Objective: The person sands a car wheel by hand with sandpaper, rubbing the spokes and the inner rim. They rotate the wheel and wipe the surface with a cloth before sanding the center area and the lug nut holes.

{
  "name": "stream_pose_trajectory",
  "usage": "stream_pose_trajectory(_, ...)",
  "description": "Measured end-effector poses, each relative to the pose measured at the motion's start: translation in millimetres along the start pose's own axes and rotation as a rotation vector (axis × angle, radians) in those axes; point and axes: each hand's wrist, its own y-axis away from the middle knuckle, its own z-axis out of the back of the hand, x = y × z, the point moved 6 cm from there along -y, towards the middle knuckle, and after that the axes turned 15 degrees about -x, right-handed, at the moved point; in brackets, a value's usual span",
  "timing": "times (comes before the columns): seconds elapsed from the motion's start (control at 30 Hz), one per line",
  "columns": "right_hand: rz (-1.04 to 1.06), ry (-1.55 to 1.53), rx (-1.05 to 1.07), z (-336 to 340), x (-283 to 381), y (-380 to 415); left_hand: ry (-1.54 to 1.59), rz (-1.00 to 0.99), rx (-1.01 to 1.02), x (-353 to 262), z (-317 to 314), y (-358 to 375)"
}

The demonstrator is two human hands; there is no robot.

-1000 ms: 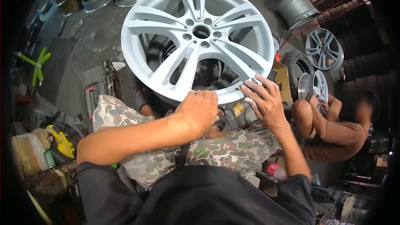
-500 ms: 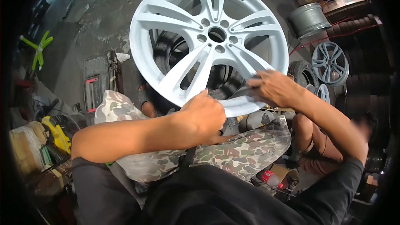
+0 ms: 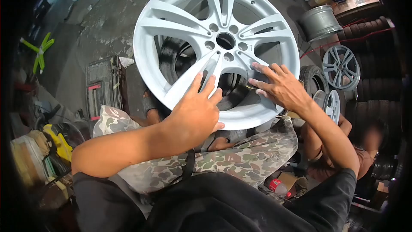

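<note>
A large pale grey-white alloy wheel rim [image 3: 148,60] with paired spokes lies face up in front of me, above a black tire [image 3: 171,53] seen through its gaps. My left hand [image 3: 198,106] rests at its near side, fingers spread over a lower left spoke and thumb by the near edge. On the lower right spoke lie the outstretched fingers of my right hand [image 3: 279,85]. Neither hand is closed around anything. Camouflage cloth [image 3: 206,169] covers my lap below the rim.
A black toolbox [image 3: 105,86] stands left of the rim, with a green cross-shaped stand [image 3: 39,53] farther left. Another person [image 3: 343,146] sits at the right. More rims [image 3: 319,22] and tires [image 3: 311,79] line the right side. A red-labelled bottle [image 3: 279,187] lies low right.
My left hand has opened from a fist at the near edge and moved up onto the spoke. My right hand's fingers have spread on the spoke. The rim sits slightly lower in view.
</note>
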Motion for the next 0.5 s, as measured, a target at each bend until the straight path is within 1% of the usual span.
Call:
stream_pose_trajectory(0.03,-0.007,-0.002,-0.006,-1.0,3.8,-0.7,-0.053,0.003,-0.015,5.2,-1.8,-4.8)
stream_pose_trajectory(0.1,-0.145,0.009,0.038,-3.5,4.2,-1.6,-0.101,0.008,-0.025,15.6,-8.0,-11.6)
stream_pose_trajectory(0.13,-0.122,0.010,-0.056,0.2,5.3,-1.3,-0.103,0.059,-0.099,24.9,-7.1,-15.2)
stream_pose_trajectory(0.17,-0.121,0.008,-0.057,0.8,6.3,-1.4,-0.106,0.110,-0.174,34.5,-3.7,-18.6)
stream_pose_trajectory(0.23,-0.144,0.013,-0.027,2.4,7.6,-2.8,-0.097,0.133,-0.177,46.3,9.0,-22.6)
stream_pose_trajectory(0.3,-0.118,0.055,-0.049,-3.8,11.8,-0.7,-0.118,0.270,-0.180,63.6,19.8,-21.7)
stream_pose_trajectory(0.33,-0.121,0.073,-0.077,-7.4,14.7,-1.7,-0.090,0.292,-0.190,67.6,26.1,-20.0)
stream_pose_trajectory(0.37,-0.127,0.088,-0.104,-10.4,18.1,-4.9,-0.089,0.291,-0.185,67.9,28.8,-21.3)
stream_pose_trajectory(0.4,-0.175,0.057,-0.176,-11.0,19.0,-15.2,-0.082,0.294,-0.199,67.6,31.1,-22.6)
stream_pose_trajectory(0.43,-0.179,0.053,-0.172,-19.1,19.9,-24.2,-0.073,0.297,-0.213,67.2,31.7,-23.6)
stream_pose_trajectory(0.5,-0.289,0.015,-0.167,-41.7,12.1,-41.5,-0.045,0.273,-0.189,64.8,28.7,-28.3)
